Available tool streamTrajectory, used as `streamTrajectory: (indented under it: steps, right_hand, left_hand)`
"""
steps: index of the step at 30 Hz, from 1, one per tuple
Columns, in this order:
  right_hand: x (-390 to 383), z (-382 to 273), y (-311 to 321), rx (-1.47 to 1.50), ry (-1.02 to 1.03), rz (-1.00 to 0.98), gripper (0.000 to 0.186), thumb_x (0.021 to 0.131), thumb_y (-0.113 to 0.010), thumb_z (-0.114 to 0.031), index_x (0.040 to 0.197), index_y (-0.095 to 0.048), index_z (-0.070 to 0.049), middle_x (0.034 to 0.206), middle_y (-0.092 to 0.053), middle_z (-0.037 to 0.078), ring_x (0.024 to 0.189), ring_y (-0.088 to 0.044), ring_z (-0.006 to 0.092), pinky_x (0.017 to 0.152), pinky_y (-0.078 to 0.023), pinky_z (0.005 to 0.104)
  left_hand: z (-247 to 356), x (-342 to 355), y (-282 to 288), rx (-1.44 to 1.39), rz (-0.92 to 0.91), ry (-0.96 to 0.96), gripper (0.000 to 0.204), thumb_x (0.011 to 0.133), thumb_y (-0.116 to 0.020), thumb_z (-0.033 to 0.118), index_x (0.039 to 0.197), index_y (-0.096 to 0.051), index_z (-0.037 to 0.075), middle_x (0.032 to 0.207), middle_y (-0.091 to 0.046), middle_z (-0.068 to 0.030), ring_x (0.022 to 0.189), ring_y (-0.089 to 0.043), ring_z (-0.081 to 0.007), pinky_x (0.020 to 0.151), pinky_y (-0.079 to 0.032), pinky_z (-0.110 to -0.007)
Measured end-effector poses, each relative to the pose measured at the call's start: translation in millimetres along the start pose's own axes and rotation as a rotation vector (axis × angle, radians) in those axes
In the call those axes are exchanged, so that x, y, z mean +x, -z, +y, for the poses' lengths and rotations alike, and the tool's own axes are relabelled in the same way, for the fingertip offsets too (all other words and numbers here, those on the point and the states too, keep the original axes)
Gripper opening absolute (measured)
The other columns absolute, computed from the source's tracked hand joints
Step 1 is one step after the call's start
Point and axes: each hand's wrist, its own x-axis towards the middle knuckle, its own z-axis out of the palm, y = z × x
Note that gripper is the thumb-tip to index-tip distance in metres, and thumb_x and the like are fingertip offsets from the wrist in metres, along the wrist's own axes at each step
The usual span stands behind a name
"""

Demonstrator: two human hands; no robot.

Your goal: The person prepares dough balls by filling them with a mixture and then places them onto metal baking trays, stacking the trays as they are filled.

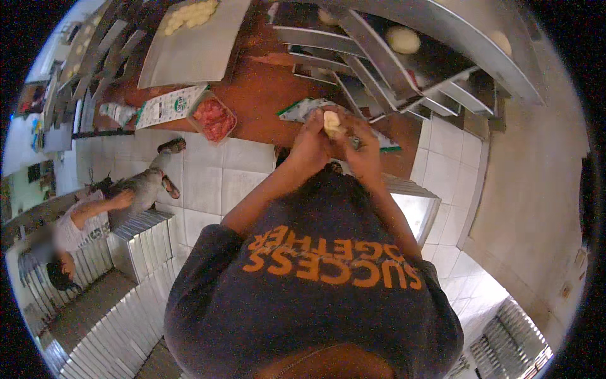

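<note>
A small pale piece of dough (331, 120) is held up in front of my chest, over the near edge of the red-brown table (265, 82). My left hand (312, 142) grips it from the left, fingers closed around its side. From the right, the bent fingers of my right hand (357, 142) press against it too. A printed plastic sheet or bag (300, 108) lies on the table just behind my hands. To the left, at the table edge, stands a clear tub (232, 114) with a chunky red filling (211, 118).
A large metal tray (189, 57) with several dough balls (192, 16) sits at the far left of the table. Stacked trays (385, 69) holding dough rounds (404, 40) rise at the right. A printed packet (165, 107) lies beside the tub. Another person (88, 218) is at the left.
</note>
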Motion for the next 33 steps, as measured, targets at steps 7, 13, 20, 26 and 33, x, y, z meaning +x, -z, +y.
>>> streamTrajectory:
  steps: [7, 13, 20, 26, 33]
  right_hand:
    - [-34.4, 17.4, 42.7, -0.255, 0.028, 0.082, 0.033, 0.064, -0.065, -0.004, 0.096, -0.055, -0.003, 0.100, -0.052, 0.016, 0.088, -0.054, 0.0284, 0.071, -0.047, 0.0327]
    - [-54.8, 15.5, 85.5, -0.427, 0.296, 0.302, 0.029, 0.062, -0.064, -0.007, 0.090, -0.057, -0.005, 0.089, -0.054, 0.010, 0.087, -0.051, 0.0305, 0.075, -0.040, 0.0401]
    - [-70.6, 47.1, 95.9, -0.428, 0.406, 0.370, 0.020, 0.061, -0.061, -0.007, 0.081, -0.055, -0.006, 0.088, -0.053, 0.009, 0.085, -0.047, 0.0300, 0.074, -0.034, 0.0411]
    - [-70.6, 26.4, 107.5, -0.431, 0.306, 0.338, 0.023, 0.060, -0.062, -0.008, 0.082, -0.055, -0.006, 0.091, -0.053, 0.009, 0.088, -0.047, 0.0291, 0.076, -0.035, 0.0411]
    - [-64.2, 29.3, 103.2, -0.444, 0.318, 0.385, 0.022, 0.062, -0.063, -0.010, 0.083, -0.056, -0.006, 0.086, -0.057, 0.010, 0.090, -0.051, 0.0279, 0.077, -0.035, 0.0397]
  left_hand:
    - [-49.3, -6.1, -38.5, 0.574, 0.239, -0.179, 0.036, 0.078, -0.059, 0.011, 0.107, -0.041, -0.001, 0.092, -0.055, -0.0103, 0.074, -0.058, -0.0176, 0.059, -0.050, -0.028]
    - [-84.5, -3.5, -83.1, 0.384, 0.251, -0.066, 0.034, 0.079, -0.061, 0.018, 0.103, -0.047, -0.002, 0.092, -0.056, -0.0078, 0.080, -0.056, -0.0151, 0.065, -0.047, -0.027]
    - [-115.0, 2.9, -76.4, 0.050, 0.024, 0.217, 0.031, 0.083, -0.056, 0.025, 0.102, -0.050, 0.001, 0.095, -0.056, -0.0058, 0.086, -0.054, -0.0161, 0.073, -0.046, -0.029]
    - [-107.7, 3.4, -59.3, 0.330, 0.003, 0.232, 0.038, 0.084, -0.051, 0.034, 0.107, -0.047, 0.003, 0.100, -0.054, -0.0059, 0.092, -0.053, -0.0188, 0.081, -0.044, -0.031]
    - [-106.0, -0.4, -81.3, 0.280, 0.114, 0.091, 0.031, 0.080, -0.060, 0.021, 0.104, -0.049, 0.005, 0.097, -0.054, -0.0046, 0.087, -0.054, -0.0165, 0.072, -0.046, -0.030]
